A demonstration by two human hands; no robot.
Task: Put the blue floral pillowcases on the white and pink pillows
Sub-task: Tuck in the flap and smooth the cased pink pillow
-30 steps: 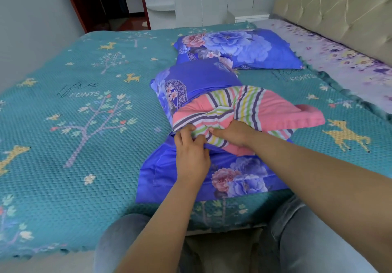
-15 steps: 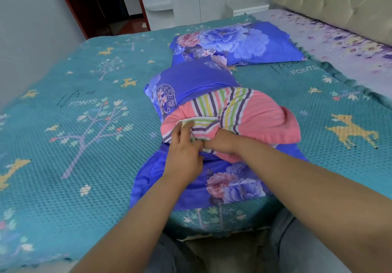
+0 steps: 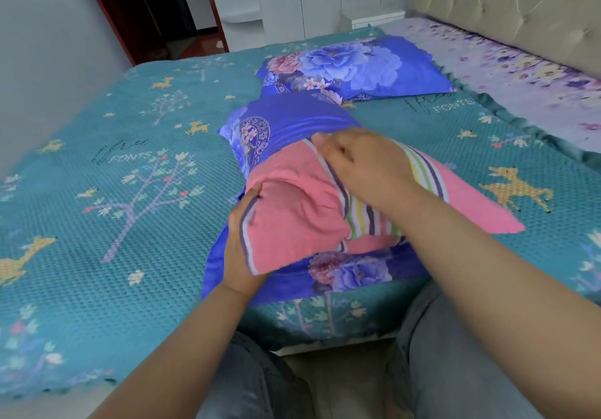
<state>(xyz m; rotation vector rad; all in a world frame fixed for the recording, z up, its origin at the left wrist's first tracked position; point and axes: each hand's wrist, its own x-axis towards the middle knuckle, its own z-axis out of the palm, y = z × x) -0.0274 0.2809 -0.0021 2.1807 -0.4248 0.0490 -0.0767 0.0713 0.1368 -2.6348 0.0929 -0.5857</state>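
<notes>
As we look down from the head camera, our left hand (image 3: pixel 242 243) grips the near corner of the pink striped pillow (image 3: pixel 299 220), fingers curled under it. Our right hand (image 3: pixel 361 161) lies across the pillow's top at twelve o'clock, fingers bent, pinching the stripes near the pillowcase (image 3: pixel 292 122) mouth. The pillow sits mid-bed (image 3: pixel 97 191), far end already inside. A covered pillow (image 3: pixel 354 67) lies toward one o'clock. We judge the pillow soft, light and floppy; holding its corners should guide it best.
</notes>
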